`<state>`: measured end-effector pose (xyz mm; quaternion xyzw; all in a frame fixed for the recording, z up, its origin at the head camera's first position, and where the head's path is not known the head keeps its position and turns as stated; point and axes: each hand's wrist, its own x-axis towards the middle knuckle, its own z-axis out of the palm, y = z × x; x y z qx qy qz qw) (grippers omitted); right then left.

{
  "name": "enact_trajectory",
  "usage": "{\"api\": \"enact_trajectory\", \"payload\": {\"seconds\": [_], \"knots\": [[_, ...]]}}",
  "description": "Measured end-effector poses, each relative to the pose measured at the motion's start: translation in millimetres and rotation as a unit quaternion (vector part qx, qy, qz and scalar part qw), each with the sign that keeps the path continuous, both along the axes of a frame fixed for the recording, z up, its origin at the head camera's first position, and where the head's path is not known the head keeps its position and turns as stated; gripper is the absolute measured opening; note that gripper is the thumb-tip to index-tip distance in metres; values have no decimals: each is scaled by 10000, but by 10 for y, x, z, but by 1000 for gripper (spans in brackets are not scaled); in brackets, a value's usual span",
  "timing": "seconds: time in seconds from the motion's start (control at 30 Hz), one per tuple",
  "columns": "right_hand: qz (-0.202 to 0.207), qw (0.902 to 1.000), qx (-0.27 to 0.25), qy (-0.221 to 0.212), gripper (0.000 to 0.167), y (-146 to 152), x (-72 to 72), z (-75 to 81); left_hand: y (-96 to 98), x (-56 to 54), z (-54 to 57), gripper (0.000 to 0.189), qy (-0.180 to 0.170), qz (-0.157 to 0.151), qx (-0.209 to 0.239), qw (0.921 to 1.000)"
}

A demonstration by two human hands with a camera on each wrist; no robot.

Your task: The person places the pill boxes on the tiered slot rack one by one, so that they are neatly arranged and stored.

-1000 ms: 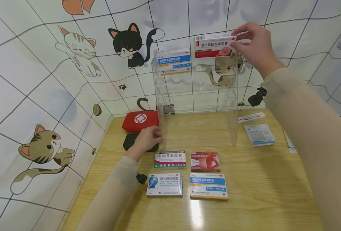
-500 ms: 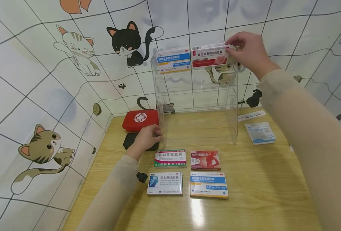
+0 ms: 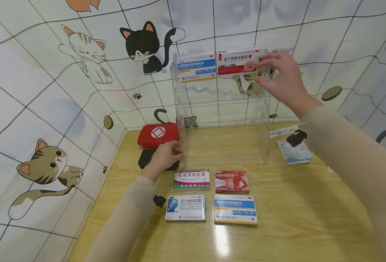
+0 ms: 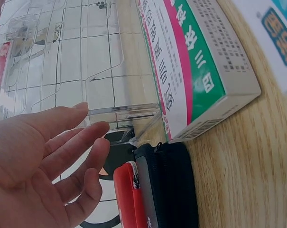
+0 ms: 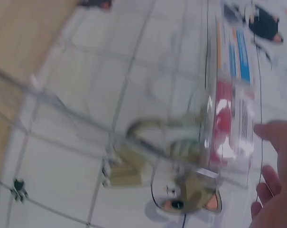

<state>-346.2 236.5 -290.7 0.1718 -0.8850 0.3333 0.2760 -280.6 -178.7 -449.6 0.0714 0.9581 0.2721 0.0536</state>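
Observation:
A clear tiered rack [image 3: 181, 133] stands against the wall. On its top tier a red-and-white medicine box [image 3: 238, 62] leans beside a blue-and-white medicine box [image 3: 197, 68]. My right hand [image 3: 284, 72] is at the red-and-white box's right end, thumb and fingers spread apart. The right wrist view shows a fingertip close to that box [image 5: 231, 126], with the hand [image 5: 282, 175] holding nothing. Low on the rack's front left upright, my left hand [image 3: 164, 158] pinches the edge between thumb and fingers; the left wrist view shows the hand [image 4: 53, 161] from the palm side.
Green-and-white [image 3: 192, 179], red [image 3: 232, 181], grey-white [image 3: 185, 208] and blue-white [image 3: 235, 210] boxes lie before the rack. A red first-aid case [image 3: 158, 135] and black pouch [image 3: 145, 159] sit left. A Surgical packet [image 3: 296, 155] and white thermometer-like strip [image 3: 282, 131] lie right.
My right hand has lowered the red-and-white box onto the top tier beside the blue-and-white one, then let go and moved slightly right. The left hand stays at the rack's upright.

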Motion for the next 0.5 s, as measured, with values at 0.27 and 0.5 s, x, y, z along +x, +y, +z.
{"api": "enact_trajectory", "payload": {"seconds": [0.27,0.5], "knots": [[654,9965,-254,446,31,-118,757,-664,-9,11,23,37,-59,23,-58,10000],[1081,9924,259,523,39,-106,1217,-1311,18,-17,-5,36,-33,37,-83,10000]]}}
